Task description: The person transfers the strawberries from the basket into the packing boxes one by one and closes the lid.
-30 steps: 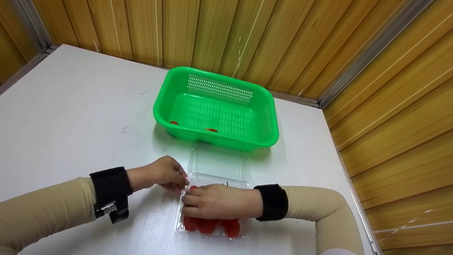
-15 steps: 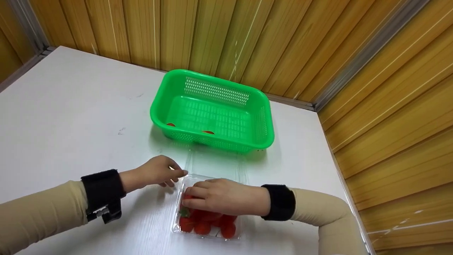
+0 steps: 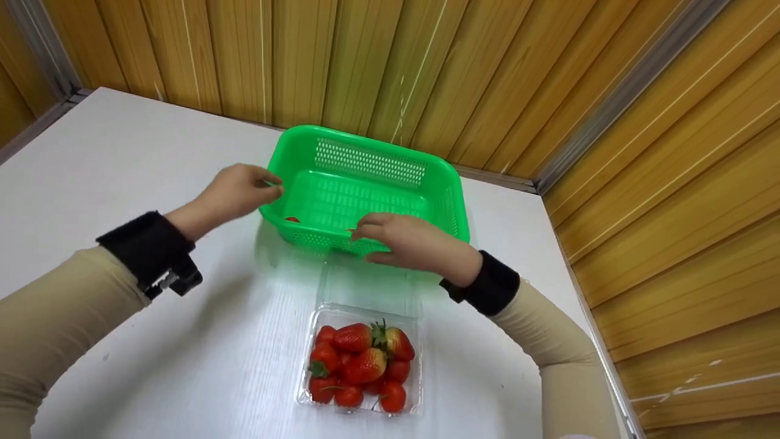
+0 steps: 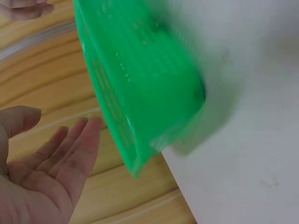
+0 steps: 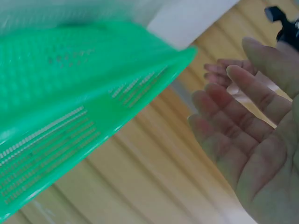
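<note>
My left hand [image 3: 234, 192] hovers at the left end of a green plastic basket [image 3: 365, 192], fingers loosely extended and holding nothing. Above the basket's near rim is my right hand [image 3: 414, 244], likewise without anything in its grip. Both wrist views show relaxed fingers beside the green wall, apart from it. Inside the basket, a bit of red fruit [image 3: 292, 219] shows by the near side; a second red sliver is mostly covered by the right hand. Nearer to me lies a clear plastic clamshell box [image 3: 304, 390] holding strawberries [image 3: 365, 366] and rounder red fruits with stems.
The box's transparent lid [image 3: 368, 283] lies folded back flat, reaching toward the basket. A white table [image 3: 183, 341] carries everything. Wood-patterned panels [image 3: 244, 55] stand behind the table and along its right side.
Both hands have left the fruit box and moved forward to the basket, the left rising up along its left end. The strawberries, earlier covered by the right hand, are now exposed.
</note>
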Motion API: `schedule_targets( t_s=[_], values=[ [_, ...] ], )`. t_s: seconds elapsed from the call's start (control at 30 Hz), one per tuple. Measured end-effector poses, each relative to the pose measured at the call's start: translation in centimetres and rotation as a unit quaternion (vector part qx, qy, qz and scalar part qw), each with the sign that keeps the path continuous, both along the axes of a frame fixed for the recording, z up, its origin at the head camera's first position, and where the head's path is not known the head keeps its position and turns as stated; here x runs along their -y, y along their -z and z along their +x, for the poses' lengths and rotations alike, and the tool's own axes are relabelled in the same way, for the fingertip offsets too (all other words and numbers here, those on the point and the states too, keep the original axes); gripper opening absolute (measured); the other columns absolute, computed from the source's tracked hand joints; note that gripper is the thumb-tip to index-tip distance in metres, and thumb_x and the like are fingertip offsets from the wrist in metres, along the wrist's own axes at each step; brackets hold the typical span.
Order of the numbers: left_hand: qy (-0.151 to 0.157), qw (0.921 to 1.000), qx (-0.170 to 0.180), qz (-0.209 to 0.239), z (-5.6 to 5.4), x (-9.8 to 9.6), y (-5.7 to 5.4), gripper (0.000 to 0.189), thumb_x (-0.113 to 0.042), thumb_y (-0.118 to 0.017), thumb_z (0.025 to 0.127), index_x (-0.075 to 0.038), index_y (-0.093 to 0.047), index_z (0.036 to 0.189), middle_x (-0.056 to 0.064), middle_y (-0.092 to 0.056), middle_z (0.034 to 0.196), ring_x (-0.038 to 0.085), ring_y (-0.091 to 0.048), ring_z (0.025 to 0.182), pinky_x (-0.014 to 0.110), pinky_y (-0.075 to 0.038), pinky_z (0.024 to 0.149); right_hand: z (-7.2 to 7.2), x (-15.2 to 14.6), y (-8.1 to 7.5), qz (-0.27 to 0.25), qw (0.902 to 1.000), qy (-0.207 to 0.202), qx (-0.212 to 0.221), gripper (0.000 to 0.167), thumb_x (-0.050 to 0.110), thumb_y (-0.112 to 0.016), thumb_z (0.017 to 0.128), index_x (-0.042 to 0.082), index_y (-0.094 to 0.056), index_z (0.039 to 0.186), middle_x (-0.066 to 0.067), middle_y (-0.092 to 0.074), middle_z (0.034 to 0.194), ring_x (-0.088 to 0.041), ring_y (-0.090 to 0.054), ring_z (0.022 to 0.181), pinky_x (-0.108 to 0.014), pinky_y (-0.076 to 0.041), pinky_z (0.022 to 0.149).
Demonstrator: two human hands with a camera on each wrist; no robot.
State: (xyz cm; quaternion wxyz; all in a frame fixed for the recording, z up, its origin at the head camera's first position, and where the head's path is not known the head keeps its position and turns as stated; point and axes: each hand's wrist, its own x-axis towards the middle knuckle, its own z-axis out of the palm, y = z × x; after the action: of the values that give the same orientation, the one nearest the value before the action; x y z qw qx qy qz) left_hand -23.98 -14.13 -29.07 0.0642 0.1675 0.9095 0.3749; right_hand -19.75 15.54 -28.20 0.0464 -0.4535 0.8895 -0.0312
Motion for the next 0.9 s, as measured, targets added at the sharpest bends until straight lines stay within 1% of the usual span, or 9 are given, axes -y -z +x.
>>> schedule_targets(
  t_s=[0.1, 0.23, 0.33, 0.43, 0.6, 0.7, 0.8, 0.83, 0.9],
  values=[
    [-0.027, 0.9995, -0.009, -0.014, -2.0, 1.0, -0.6, 0.050, -0.020, -0.051, 0.101, 0.014, -0.055, 0.137, 0.036, -0.061, 0.134, 0.049, -0.061, 0.124, 0.059, -0.052, 0.104, -2.4, 0.3, -0.9, -0.022, 0.9980, 0.032, 0.050, 0.033, 0.020, -0.069, 0.098, 0.004, -0.068, 0.127, -0.013, -0.069, 0.129, -0.028, -0.066, 0.122, -0.041, -0.055, 0.105],
    [-0.051, 0.9981, -0.016, -0.032, -4.0, 1.8, -0.4, 0.051, -0.019, -0.054, 0.100, 0.015, -0.054, 0.138, 0.036, -0.065, 0.127, 0.049, -0.064, 0.119, 0.056, -0.055, 0.100, -5.2, 1.2, -1.8, -0.021, 0.9941, 0.057, 0.091, 0.034, 0.019, -0.068, 0.099, 0.002, -0.068, 0.128, -0.015, -0.070, 0.130, -0.031, -0.067, 0.119, -0.042, -0.055, 0.104],
    [-0.068, 0.9971, -0.016, -0.031, -5.4, 1.4, -0.3, 0.050, -0.017, -0.058, 0.099, 0.016, -0.055, 0.136, 0.036, -0.066, 0.124, 0.049, -0.066, 0.116, 0.055, -0.056, 0.101, -7.5, 2.1, -2.6, 0.003, 0.9913, 0.084, 0.101, 0.035, 0.018, -0.068, 0.099, 0.002, -0.067, 0.130, -0.015, -0.070, 0.132, -0.032, -0.067, 0.119, -0.042, -0.054, 0.106],
    [-0.085, 0.9959, -0.006, -0.029, -6.7, 0.4, -0.4, 0.049, -0.015, -0.061, 0.098, 0.018, -0.055, 0.135, 0.038, -0.062, 0.130, 0.050, -0.061, 0.123, 0.057, -0.052, 0.108, -9.9, 3.1, -2.9, 0.037, 0.9853, 0.120, 0.116, 0.037, 0.019, -0.068, 0.099, 0.003, -0.066, 0.133, -0.016, -0.069, 0.133, -0.031, -0.065, 0.123, -0.043, -0.052, 0.108],
    [-0.101, 0.9937, 0.012, -0.048, -8.0, -1.3, -0.1, 0.048, -0.014, -0.062, 0.097, 0.019, -0.057, 0.131, 0.037, -0.058, 0.137, 0.051, -0.056, 0.129, 0.055, -0.049, 0.111, -12.8, 4.6, -2.3, 0.102, 0.9698, 0.150, 0.163, 0.043, 0.021, -0.065, 0.101, 0.006, -0.061, 0.141, -0.018, -0.067, 0.136, -0.031, -0.061, 0.129, -0.043, -0.049, 0.112],
    [-0.111, 0.9921, 0.005, -0.058, -8.3, -2.0, 0.5, 0.037, -0.014, -0.065, 0.095, 0.018, -0.067, 0.115, 0.030, -0.072, 0.109, 0.041, -0.068, 0.105, 0.043, -0.059, 0.090, -13.7, 5.0, -1.5, 0.124, 0.9611, 0.150, 0.196, 0.046, 0.022, -0.064, 0.101, 0.008, -0.058, 0.144, -0.017, -0.066, 0.139, -0.030, -0.060, 0.131, -0.043, -0.047, 0.114],
    [-0.119, 0.9913, 0.002, -0.056, -8.3, -2.2, 0.8, 0.028, -0.011, -0.067, 0.095, 0.016, -0.071, 0.101, 0.021, -0.074, 0.085, 0.029, -0.070, 0.080, 0.027, -0.053, 0.064, -14.2, 5.4, -0.8, 0.127, 0.9553, 0.142, 0.226, 0.047, 0.021, -0.064, 0.102, 0.009, -0.056, 0.147, -0.017, -0.065, 0.141, -0.030, -0.061, 0.131, -0.042, -0.048, 0.114],
    [-0.121, 0.9912, 0.003, -0.055, -8.2, -2.2, 0.8, 0.026, -0.011, -0.067, 0.095, 0.014, -0.072, 0.099, 0.020, -0.074, 0.082, 0.026, -0.069, 0.075, 0.024, -0.048, 0.059, -14.4, 5.6, -0.6, 0.127, 0.9538, 0.140, 0.233, 0.048, 0.021, -0.064, 0.102, 0.009, -0.055, 0.148, -0.017, -0.064, 0.141, -0.030, -0.061, 0.131, -0.042, -0.049, 0.114],
    [-0.121, 0.9912, 0.011, -0.052, -8.3, -2.1, 0.7, 0.025, -0.010, -0.067, 0.095, 0.014, -0.072, 0.103, 0.025, -0.076, 0.093, 0.025, -0.071, 0.075, 0.020, -0.047, 0.057, -14.7, 6.0, -0.5, 0.126, 0.9504, 0.139, 0.248, 0.049, 0.020, -0.063, 0.102, 0.009, -0.054, 0.149, -0.018, -0.063, 0.144, -0.031, -0.061, 0.132, -0.043, -0.050, 0.114]
  ],
)
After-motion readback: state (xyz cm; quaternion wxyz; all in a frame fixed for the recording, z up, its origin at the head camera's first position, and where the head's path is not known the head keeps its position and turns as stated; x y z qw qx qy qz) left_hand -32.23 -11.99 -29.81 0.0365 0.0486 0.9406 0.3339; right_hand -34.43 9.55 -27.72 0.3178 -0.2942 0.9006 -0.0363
